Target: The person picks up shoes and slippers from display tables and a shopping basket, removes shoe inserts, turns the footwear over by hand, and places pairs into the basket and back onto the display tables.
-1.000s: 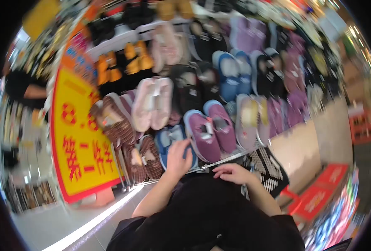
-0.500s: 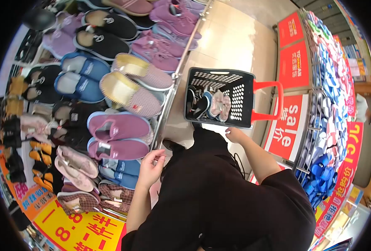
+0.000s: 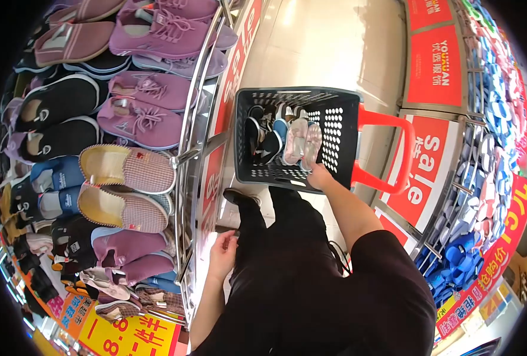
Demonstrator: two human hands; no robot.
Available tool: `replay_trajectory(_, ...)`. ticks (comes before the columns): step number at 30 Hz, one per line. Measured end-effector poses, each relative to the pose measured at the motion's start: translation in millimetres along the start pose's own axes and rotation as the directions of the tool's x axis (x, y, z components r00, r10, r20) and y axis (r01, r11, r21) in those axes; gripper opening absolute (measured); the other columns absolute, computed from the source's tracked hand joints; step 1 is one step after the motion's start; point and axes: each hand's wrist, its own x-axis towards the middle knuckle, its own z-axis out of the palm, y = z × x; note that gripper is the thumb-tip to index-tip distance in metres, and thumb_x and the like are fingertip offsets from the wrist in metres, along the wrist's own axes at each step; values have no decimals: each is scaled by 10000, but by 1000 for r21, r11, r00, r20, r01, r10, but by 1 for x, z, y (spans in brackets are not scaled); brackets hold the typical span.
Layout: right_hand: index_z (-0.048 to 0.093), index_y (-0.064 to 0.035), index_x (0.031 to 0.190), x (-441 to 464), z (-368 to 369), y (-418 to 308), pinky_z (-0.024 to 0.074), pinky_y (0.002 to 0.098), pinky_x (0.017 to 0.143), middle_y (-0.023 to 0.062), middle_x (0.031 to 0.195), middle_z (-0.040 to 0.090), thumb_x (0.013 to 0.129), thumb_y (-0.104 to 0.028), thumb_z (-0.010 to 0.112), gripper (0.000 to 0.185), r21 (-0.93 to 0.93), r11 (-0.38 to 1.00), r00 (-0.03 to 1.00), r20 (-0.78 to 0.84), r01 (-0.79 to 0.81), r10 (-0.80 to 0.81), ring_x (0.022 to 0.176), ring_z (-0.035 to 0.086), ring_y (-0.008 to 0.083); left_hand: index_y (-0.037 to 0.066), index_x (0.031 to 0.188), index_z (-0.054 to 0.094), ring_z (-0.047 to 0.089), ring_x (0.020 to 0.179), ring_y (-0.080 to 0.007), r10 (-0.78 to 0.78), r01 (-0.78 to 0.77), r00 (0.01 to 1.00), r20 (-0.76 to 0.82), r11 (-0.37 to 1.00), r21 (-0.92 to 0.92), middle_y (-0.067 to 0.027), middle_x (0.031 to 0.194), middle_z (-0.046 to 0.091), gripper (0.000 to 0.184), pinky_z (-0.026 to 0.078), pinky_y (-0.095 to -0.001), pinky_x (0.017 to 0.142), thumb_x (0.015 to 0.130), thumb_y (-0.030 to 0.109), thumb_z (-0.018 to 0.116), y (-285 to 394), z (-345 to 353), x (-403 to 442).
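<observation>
1. Left: checked slippers [image 3: 149, 171] sit at the rack's edge [image 3: 183, 157]; a brushing sleeve could knock them off.
2. Left hand [image 3: 222, 256]: near the rack, fingers curled; I cannot tell whether it holds anything.
3. Middle: pink shoes [image 3: 296, 141] lie in the black basket [image 3: 349, 133], beside darker footwear; a careless pull could drag neighbours along.
4. Right hand [image 3: 318, 177]: at the basket's near rim, by the shoes; grip unclear. Leaning there could tip the basket.

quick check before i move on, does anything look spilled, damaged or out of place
Nothing looks spilled or damaged. The shoes in the black basket lie a little jumbled, bunched away from the red handle, and some displayed pairs overlap, but neither seems really odd.
</observation>
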Motion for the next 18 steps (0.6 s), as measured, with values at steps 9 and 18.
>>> replay_trajectory(9, 346, -109, 1446, 72, 34, 6, 422, 417, 1024, 332, 1290, 501, 788, -112, 620, 713, 70, 997, 982, 180, 44, -56, 1211, 510, 428, -10, 1174, 582, 618, 764, -138, -289, 290, 957, -22, 952, 94, -71, 896, 643, 265, 522, -268, 725, 934, 103, 581, -45, 31, -7)
replay_trajectory(18, 593, -35, 1051, 72, 4, 20, 496, 434, 863, 250, 1027, 644, 816, -271, 612, 333, 60, 997, 982, 182, 46, -57, 997, 632, 389, 7, 1150, 605, 603, 735, -148, -258, 264, 964, -59, 953, 147, -75, 841, 643, 270, 506, -287, 694, 919, 146, 599, -52, 60, -2)
